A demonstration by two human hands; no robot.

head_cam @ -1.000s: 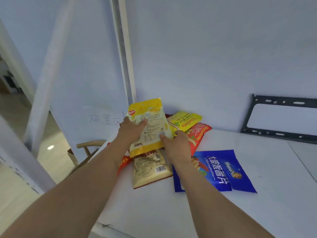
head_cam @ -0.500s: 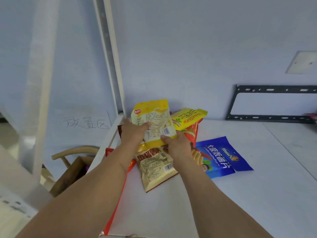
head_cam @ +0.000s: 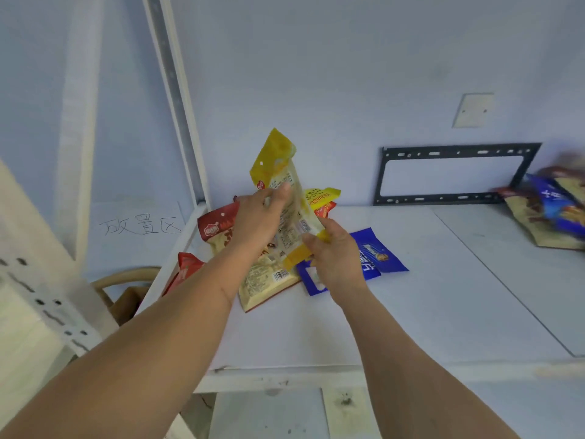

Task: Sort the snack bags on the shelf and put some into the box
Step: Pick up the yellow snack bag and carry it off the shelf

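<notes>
Both hands hold a yellow snack bag (head_cam: 278,163) upright and tilted above the white shelf (head_cam: 411,296). My left hand (head_cam: 256,217) grips its left edge near the middle. My right hand (head_cam: 332,251) pinches its lower corner. Below them lies a pile: a red and beige bag (head_cam: 218,229), a beige bag with a barcode (head_cam: 266,280), a red bag (head_cam: 186,267) at the shelf's left edge, a small yellow bag (head_cam: 323,194) and a blue bag (head_cam: 376,255). A brown cardboard box (head_cam: 126,302) shows partly below the shelf on the left.
A second pile of snack bags (head_cam: 550,213) lies at the shelf's far right, blurred. A black metal bracket (head_cam: 456,198) is fixed to the back wall. A wooden chair back (head_cam: 126,277) curves beside the box. Handwritten characters (head_cam: 139,224) mark the left panel.
The yellow bag has been lifted higher and turned edge-on, tilting right. My right hand moved to its lower corner. The view swung right, revealing the second pile.
</notes>
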